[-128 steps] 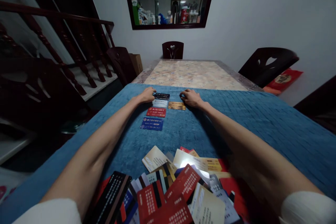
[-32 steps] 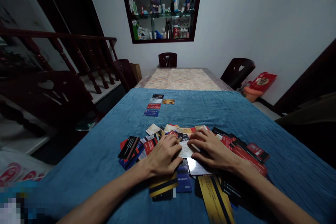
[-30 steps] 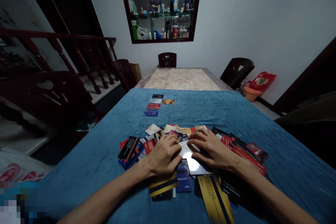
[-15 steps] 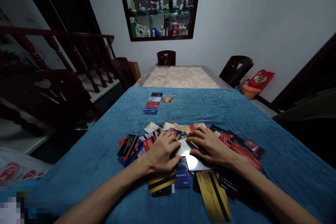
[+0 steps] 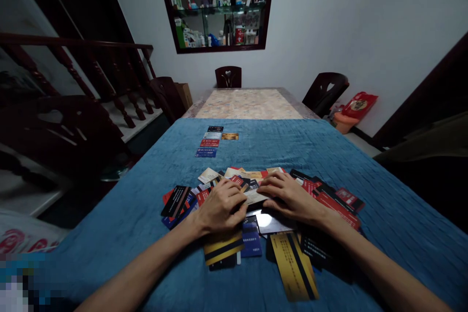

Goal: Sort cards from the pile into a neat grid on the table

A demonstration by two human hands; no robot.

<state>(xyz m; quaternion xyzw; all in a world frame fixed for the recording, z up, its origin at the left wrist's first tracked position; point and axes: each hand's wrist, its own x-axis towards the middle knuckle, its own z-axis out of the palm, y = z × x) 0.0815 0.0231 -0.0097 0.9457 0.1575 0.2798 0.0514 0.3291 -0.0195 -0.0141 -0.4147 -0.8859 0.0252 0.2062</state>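
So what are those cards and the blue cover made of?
The cards under the left hand and right hand look like thin, stiff, glossy plastic: one reflects light. The blue cover looks like soft, matte, ribbed fabric; which fibre can't be told.

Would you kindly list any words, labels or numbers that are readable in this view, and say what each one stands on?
None can be read.
Blue card and red card in the far column: white print, too small.
Dark blue card by the left hand: pale lines, blurred.
Black card at the pile's left edge: white lines, blurred.
Red cards beyond the right hand: print too small.
Shelf bottles: labels blurred.
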